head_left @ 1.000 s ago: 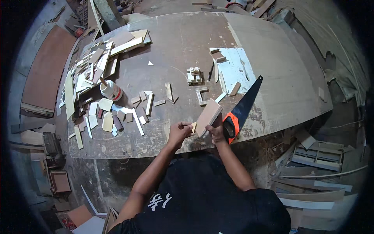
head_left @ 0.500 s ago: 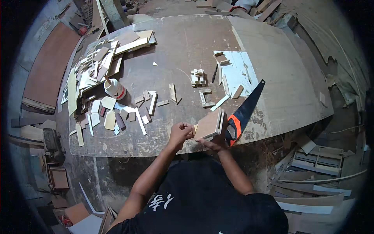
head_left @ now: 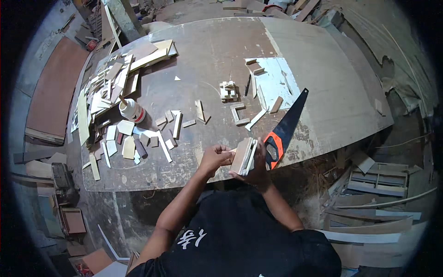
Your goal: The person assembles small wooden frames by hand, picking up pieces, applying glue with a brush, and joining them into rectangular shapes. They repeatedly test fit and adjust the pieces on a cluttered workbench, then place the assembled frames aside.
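Note:
My right hand [head_left: 259, 171] grips a small layered wooden assembly [head_left: 241, 158] from its right side and below, just over the table's near edge. Brown board forms its left face, and pale strips with a gap between them show along its edge. Fingers pinched, my left hand [head_left: 217, 159] is at the assembly's left side. A sliver of pale wood shows at those fingertips; most of it is hidden. Right of my right hand lies a handsaw [head_left: 287, 128] with a black blade and an orange-and-black handle.
The worktable [head_left: 203, 46] bears a small stacked wooden frame [head_left: 228, 92], a U-shaped wooden piece [head_left: 238, 114] and a white board [head_left: 279, 76] with offcuts on it. Leftward stand a white glue bottle [head_left: 132, 111] and a heap of wood scraps [head_left: 108, 85]. More boards [head_left: 369, 226] lie lower right.
The assembly has been tilted, so its layered edge faces me more and its brown face looks narrower. My left hand stays at its left side. The whole view has shifted slightly.

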